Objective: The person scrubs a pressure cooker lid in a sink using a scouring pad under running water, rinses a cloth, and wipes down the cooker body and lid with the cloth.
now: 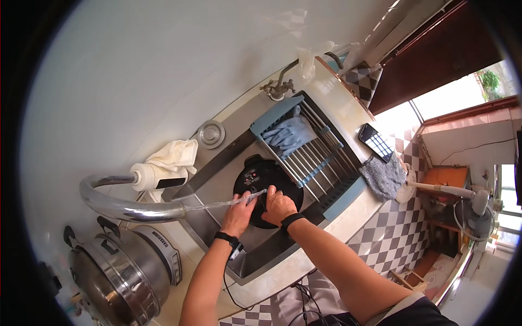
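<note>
Running from a curved chrome spout (pixel 136 211) at the left of the grey stainless-steel sink (pixel 266 239), a thin stream of clear water reaches the two bare hands I follow from my remote post. Inside the sink I see a round black disc-like piece (pixel 272 176) with small printed marks and a tab on its rim, partly under the hands. The left hand (pixel 236 213) has its fingers stretched toward the middle of the disc; the right hand (pixel 279 205) is bent down just beside it, fingertips close to the left ones. I cannot tell from here whether either pinches anything or merely rests on the black surface. As I judge it, wetting the disc is under way and not finished, since the water flows and the disc lies in the sink; how clean it is, I cannot make out. Across the right part of the sink sits a blue-ended drying rack with steel bars (pixel 344 199), bearing a pale blue glove (pixel 293 135). Beyond the sink's right edge lie a black phone (pixel 375 142) and a crumpled grey cloth (pixel 383 176); left of the sink stands a large shiny steel pot (pixel 119 271).
</note>
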A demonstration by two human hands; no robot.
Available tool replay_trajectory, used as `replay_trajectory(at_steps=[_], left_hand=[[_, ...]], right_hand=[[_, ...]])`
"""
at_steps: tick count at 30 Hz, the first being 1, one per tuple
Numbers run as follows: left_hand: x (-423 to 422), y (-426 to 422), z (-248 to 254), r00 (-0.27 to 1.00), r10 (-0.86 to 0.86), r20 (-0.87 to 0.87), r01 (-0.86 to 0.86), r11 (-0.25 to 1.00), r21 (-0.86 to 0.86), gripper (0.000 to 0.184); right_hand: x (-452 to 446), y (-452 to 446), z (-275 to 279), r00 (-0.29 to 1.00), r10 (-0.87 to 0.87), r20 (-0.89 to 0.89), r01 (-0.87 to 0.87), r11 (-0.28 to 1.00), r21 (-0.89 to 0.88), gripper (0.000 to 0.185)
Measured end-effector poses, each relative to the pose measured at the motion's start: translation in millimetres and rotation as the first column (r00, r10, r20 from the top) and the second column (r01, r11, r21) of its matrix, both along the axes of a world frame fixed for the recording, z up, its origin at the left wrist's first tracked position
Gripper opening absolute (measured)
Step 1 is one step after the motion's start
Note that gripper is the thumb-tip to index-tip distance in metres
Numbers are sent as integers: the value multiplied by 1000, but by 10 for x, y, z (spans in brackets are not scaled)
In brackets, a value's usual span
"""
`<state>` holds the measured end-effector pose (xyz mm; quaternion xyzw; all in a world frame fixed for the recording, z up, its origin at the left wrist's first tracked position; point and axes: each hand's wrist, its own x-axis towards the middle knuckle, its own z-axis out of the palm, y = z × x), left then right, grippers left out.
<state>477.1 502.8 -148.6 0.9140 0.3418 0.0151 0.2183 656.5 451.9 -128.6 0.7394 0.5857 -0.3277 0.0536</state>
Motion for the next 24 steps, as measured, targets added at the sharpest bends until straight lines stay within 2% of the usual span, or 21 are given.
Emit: replay_trajectory(at_steps=[2, 3, 6, 7, 8, 10, 13, 14, 16, 18, 20, 21, 22, 24], left_hand=[[-152, -117, 102, 998, -53, 42, 51, 997, 53, 47], [-165, -137, 158, 999, -46, -10, 46, 999, -2, 46], [-7, 166, 120, 995, -61, -78, 64, 997, 42, 46], [94, 284, 97, 1000, 5, 28, -8, 996, 85, 46], [227, 382, 142, 991, 135, -1, -135, 991, -20, 46], [305, 357, 105, 984, 178, -16, -178, 984, 2, 46], [76, -28, 30, 995, 96, -16, -97, 994, -45, 47], [-17, -183, 48, 996, 78, 39, -77, 997, -28, 47], [-8, -376, 272, 988, 150, -39, -153, 985, -75, 49], [-6, -264, 222, 991, 122, -48, -127, 984, -124, 47], [63, -53, 76, 978, 191, -87, -206, 953, -223, 47], [148, 94, 152, 982, 164, -96, -177, 973, -146, 39], [245, 183, 84, 961, 274, 40, -270, 960, -74, 30], [398, 256, 72, 905, 390, 169, -386, 921, -61, 25]], right_hand=[[-7, 39, 24, 1000, -7, 7, 8, 1000, -21, 80], [0, 58, 44, 1000, -7, -25, 5, 999, -54, 83], [37, 62, 77, 998, -29, -54, 27, 999, -45, 83], [45, 53, 69, 998, -17, -64, 15, 999, -34, 82], [42, 39, 65, 998, -18, -59, 15, 999, -47, 82], [44, 34, 63, 998, -11, -56, 10, 1000, -20, 81], [30, 4, 43, 999, 12, -33, -14, 999, -36, 80], [15, 34, 60, 1000, 7, -25, -8, 1000, -30, 80], [16, 41, 35, 999, -7, -45, 6, 1000, -28, 80], [21, 82, 68, 998, -30, -58, 29, 999, -29, 80], [32, 63, 67, 999, -28, -40, 26, 999, -36, 79], [45, 73, 46, 999, -24, -37, 23, 999, -40, 79], [38, 54, 17, 999, -16, -39, 16, 1000, -9, 79], [53, 15, -37, 999, -10, -34, 10, 1000, 10, 78]])
